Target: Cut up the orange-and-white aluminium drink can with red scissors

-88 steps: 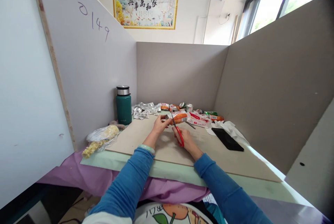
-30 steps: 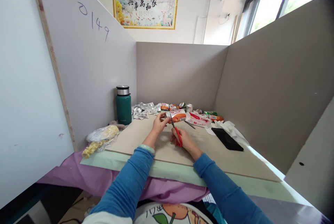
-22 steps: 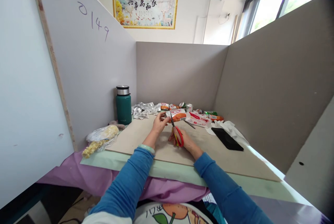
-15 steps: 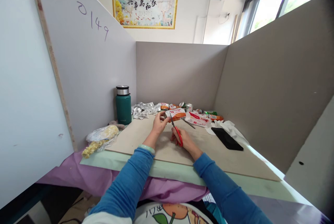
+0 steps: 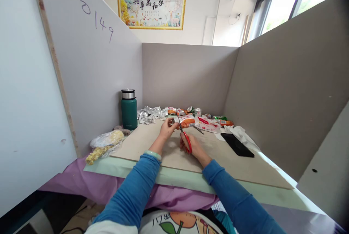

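My left hand (image 5: 167, 131) is closed on the left end of an orange and white drink can (image 5: 187, 121), which it holds above the board. Scissors (image 5: 187, 142) with red handles are in my right hand (image 5: 192, 145), its fingers wrapped round the handles. The blades point up and away from me, crossing the can near its left end beside my left fingertips. Whether they bite into the metal I cannot make out. A slim dark tool (image 5: 199, 130) lies on the board just past the can.
Behind are crushed foil scraps (image 5: 152, 111), several cans and a red and white packet (image 5: 208, 124). A green bottle (image 5: 129, 112) and plastic-wrapped food (image 5: 107, 139) stand left. A black phone (image 5: 237, 145) and tissues (image 5: 242, 135) lie right. Grey partitions (image 5: 191, 77) enclose the board (image 5: 218, 168).
The can has tilted slightly, its right end a little lower and farther right. The scissors have shifted slightly right with my right hand. My left hand stays on the can.
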`<state>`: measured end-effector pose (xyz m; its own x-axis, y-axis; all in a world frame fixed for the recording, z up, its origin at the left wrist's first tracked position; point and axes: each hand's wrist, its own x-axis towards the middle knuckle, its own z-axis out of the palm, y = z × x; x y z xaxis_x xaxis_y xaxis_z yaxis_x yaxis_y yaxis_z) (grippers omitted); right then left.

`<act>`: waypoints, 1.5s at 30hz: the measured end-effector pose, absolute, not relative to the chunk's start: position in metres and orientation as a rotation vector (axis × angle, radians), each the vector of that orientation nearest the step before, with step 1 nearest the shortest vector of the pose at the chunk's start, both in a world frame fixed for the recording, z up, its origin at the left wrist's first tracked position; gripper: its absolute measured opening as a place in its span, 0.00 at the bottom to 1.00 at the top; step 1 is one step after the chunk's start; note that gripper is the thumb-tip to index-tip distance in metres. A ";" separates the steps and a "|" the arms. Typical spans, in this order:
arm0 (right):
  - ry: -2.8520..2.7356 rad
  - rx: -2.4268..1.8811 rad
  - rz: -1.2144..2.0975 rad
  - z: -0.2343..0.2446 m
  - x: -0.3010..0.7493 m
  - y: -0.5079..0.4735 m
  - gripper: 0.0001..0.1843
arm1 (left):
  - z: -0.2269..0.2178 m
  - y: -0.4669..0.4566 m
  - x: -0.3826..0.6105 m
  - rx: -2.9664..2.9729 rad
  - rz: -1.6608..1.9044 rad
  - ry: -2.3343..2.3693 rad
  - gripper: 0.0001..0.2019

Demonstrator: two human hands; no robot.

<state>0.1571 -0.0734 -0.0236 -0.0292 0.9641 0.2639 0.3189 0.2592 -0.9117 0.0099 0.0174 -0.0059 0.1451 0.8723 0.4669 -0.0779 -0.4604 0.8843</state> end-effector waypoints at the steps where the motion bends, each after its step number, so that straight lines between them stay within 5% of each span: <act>1: -1.537 -1.241 0.823 -0.023 0.157 -0.074 0.29 | -0.006 0.017 0.009 1.583 1.409 0.770 0.24; 45: -1.743 -1.497 0.191 -0.020 0.153 -0.073 0.21 | -0.005 0.017 0.010 1.497 1.463 0.688 0.29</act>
